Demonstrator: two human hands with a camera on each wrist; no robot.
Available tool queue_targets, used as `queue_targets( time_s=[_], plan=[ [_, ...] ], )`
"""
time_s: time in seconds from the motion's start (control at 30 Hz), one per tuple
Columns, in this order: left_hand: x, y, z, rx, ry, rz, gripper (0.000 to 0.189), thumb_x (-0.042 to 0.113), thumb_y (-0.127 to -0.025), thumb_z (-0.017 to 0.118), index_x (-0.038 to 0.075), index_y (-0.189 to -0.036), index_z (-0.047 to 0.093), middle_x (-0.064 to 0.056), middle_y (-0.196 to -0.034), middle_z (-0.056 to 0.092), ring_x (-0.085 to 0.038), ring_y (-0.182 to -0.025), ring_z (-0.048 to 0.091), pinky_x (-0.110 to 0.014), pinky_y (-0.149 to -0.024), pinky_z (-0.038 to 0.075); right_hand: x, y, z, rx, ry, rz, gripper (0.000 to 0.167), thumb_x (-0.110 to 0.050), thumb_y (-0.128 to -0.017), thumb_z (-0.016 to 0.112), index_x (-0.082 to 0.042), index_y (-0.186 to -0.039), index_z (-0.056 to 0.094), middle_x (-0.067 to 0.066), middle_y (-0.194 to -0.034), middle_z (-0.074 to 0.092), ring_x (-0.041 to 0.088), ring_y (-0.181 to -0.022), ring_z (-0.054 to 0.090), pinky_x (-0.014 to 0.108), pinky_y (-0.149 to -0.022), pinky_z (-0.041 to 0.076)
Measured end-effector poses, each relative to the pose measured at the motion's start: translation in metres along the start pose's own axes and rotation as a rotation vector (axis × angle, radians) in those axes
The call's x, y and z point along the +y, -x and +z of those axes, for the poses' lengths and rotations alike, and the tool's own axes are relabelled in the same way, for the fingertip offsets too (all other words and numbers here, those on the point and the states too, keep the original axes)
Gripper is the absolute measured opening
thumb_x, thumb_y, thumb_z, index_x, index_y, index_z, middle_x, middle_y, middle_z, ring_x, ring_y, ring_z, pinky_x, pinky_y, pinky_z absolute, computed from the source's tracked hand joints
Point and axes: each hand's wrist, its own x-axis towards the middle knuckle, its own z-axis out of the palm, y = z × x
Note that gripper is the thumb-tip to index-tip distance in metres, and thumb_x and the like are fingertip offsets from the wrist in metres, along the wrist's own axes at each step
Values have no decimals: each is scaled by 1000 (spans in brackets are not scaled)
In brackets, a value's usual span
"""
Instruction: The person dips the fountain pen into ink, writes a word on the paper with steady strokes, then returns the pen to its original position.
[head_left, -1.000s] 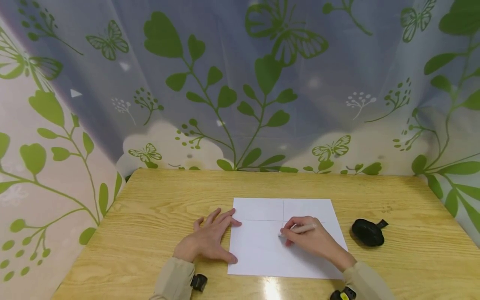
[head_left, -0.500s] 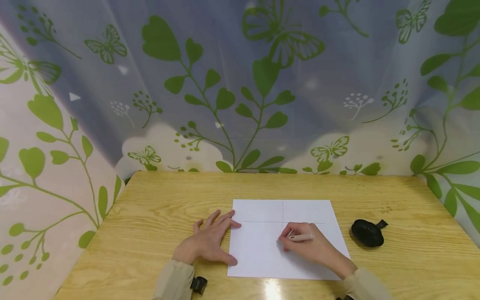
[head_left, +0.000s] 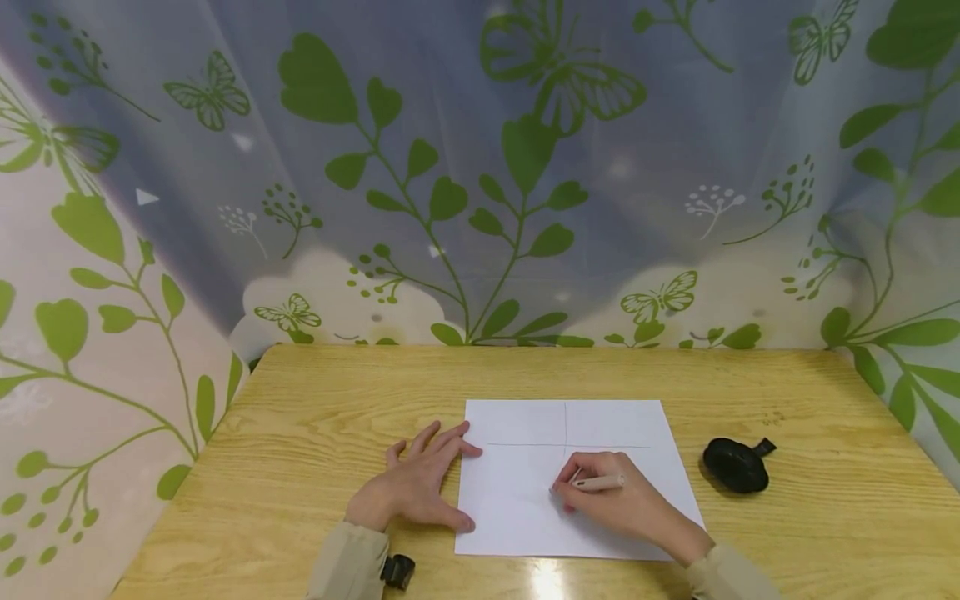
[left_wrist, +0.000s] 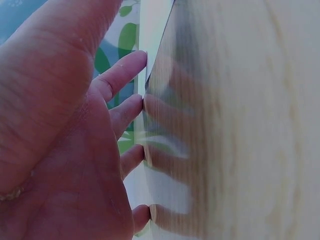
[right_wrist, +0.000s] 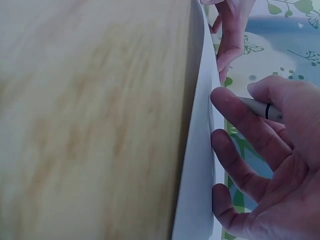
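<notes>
Head view: left hand (head_left: 418,485) spread at paper's (head_left: 502,500) left edge, right hand (head_left: 617,498) around pen (head_left: 602,482), roomy tabletop (head_left: 337,385) beyond

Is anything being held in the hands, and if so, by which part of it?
The right hand holds a pen near its writing end; the left hand holds nothing.

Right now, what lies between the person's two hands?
A sliver of table beside the left hand, then white paper up to the right hand, as the head view shows.
</notes>
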Motion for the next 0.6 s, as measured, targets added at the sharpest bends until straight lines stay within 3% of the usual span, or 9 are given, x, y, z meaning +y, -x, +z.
queue_targets(
  time_s=[0.37, 0.6],
  plan=[
    [1, 0, 0, -4, -4, 0, 84, 55, -68, 88, 32, -140, 50, 7, -172, 19, -40, -159, 10, -81, -111, 10, -5, 4, 5, -26, 5, -40, 8, -26, -92, 73, -20, -87, 74, -11, -70, 73, -1, -51, 55, 18, -60, 46],
    [1, 0, -1, -4, -8, 0, 84, 55, -69, 88, 33, -139, 49, 6, -172, 19, -40, -159, 10, -81, -112, 10, -7, 4, 9, -43, -7, -56, 12, -28, -93, 73, -20, -86, 74, -10, -70, 74, 0, -53, 58, 18, -62, 48]
  ],
)
